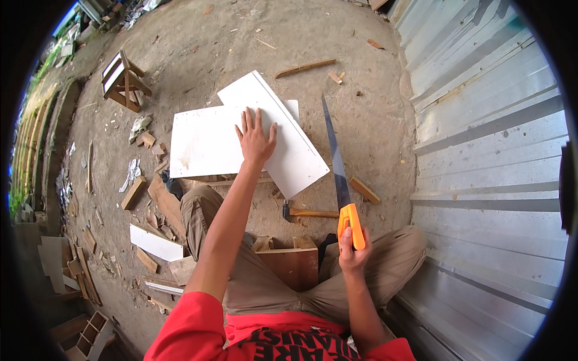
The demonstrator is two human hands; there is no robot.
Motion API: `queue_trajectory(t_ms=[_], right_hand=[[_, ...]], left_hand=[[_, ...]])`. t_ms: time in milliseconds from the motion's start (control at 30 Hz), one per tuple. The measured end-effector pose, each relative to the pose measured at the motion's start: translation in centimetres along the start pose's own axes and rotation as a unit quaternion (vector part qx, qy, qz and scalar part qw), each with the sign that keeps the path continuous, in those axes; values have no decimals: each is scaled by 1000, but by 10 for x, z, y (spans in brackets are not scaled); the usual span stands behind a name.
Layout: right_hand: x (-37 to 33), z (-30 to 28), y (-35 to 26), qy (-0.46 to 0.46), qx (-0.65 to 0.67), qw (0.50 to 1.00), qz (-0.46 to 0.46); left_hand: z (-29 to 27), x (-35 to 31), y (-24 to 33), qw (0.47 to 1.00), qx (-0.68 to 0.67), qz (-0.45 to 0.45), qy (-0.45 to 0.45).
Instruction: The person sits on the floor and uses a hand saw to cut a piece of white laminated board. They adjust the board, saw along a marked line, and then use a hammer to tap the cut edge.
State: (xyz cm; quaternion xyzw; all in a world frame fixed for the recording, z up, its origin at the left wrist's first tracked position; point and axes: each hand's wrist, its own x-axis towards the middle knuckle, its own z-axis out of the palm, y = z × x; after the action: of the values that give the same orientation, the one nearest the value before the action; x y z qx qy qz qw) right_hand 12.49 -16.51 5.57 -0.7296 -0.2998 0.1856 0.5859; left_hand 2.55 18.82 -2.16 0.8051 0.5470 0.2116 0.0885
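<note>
Two white boards lie crossed in front of me. The upper white board (pixel 293 153) runs slantwise over the lower white board (pixel 201 135). My left hand (pixel 256 142) lies flat near where they overlap, its fingers spread. In my right hand (pixel 354 253) is a handsaw (pixel 335 150), gripped by its orange handle. The saw's dark blade points away from me, apart from the boards' right edge. Between the boards and my lap, a hammer (pixel 313 212) with a wooden handle rests on the ground.
Wood offcuts (pixel 133 192) and scraps litter the ground at left. A small wooden stool (pixel 123 81) stands at far left. A corrugated metal wall (pixel 487 162) borders the right side. A wooden block (pixel 365 189) lies right of the saw, and a brown wooden box (pixel 289 268) sits between my legs.
</note>
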Motion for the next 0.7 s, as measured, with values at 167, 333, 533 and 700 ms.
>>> queue_trajectory(t_ms=[167, 333, 533, 700], right_hand=[[-26, -11, -28, -8, -63, 998, -14], [-42, -3, -45, 3, -53, 999, 2], [-45, -4, -67, -19, -55, 998, 33], [-51, -11, -89, -41, -71, 994, 69]], left_hand=[[7, 49, 14, 986, -72, 128, -79], [17, 40, 16, 981, 170, 91, -26], [5, 8, 39, 996, 0, -57, -73], [3, 7, 39, 994, 8, -71, -77]])
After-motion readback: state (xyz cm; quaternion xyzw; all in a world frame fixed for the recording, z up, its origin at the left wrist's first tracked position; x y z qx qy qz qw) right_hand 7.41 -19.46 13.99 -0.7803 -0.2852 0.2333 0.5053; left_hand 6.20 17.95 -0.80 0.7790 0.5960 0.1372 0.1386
